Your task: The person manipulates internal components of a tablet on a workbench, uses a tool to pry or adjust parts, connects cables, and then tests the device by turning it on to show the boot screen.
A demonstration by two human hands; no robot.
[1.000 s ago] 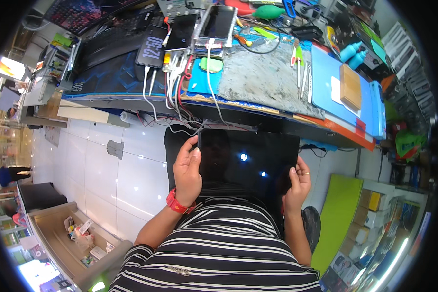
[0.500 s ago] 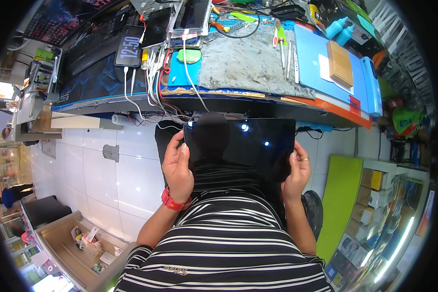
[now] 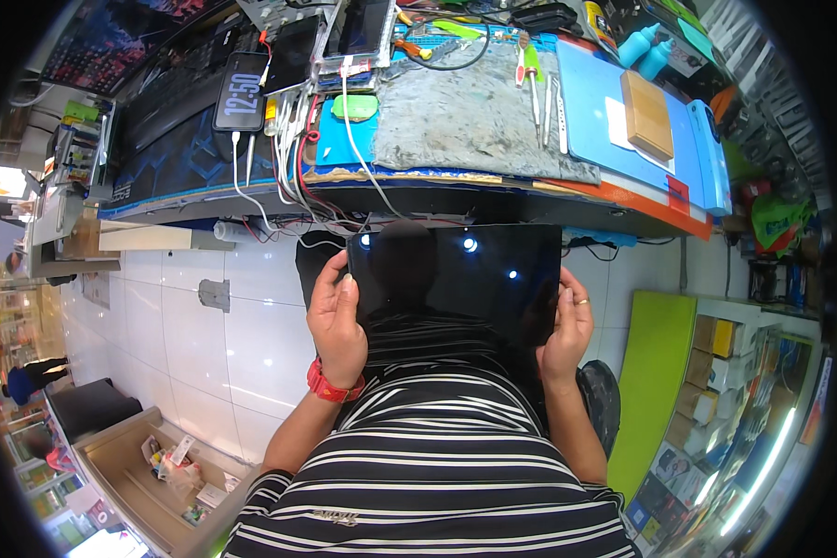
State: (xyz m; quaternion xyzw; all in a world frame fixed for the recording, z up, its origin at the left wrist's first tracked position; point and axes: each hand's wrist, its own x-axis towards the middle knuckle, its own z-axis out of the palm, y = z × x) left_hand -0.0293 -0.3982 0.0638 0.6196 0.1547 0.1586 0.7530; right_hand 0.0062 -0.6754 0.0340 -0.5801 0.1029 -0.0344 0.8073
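Note:
Between my two hands is a black tablet [image 3: 474, 288], held by its short sides above my lap. Its glossy dark face mirrors a few lamps and a head's outline. My left hand [image 3: 336, 312] closes on the left side, thumb along the front edge. On the opposite side my right hand [image 3: 565, 321] grips the edge; its thumb lies near the front and part of its fingers is hidden behind. The tablet's far edge comes close below the front of the workbench [image 3: 418, 197].
On the bench lie a grey cloth mat [image 3: 465, 112], screwdrivers and tweezers [image 3: 541, 107], a blue board [image 3: 591, 102] bearing a brown box [image 3: 647, 116], and a phone [image 3: 240, 91] on a white cable. An open bin [image 3: 149, 479] stands lower left; a glass display case [image 3: 716, 418] stands right.
The view has shifted very slightly. The tablet and both hands keep nearly the same place and hold.

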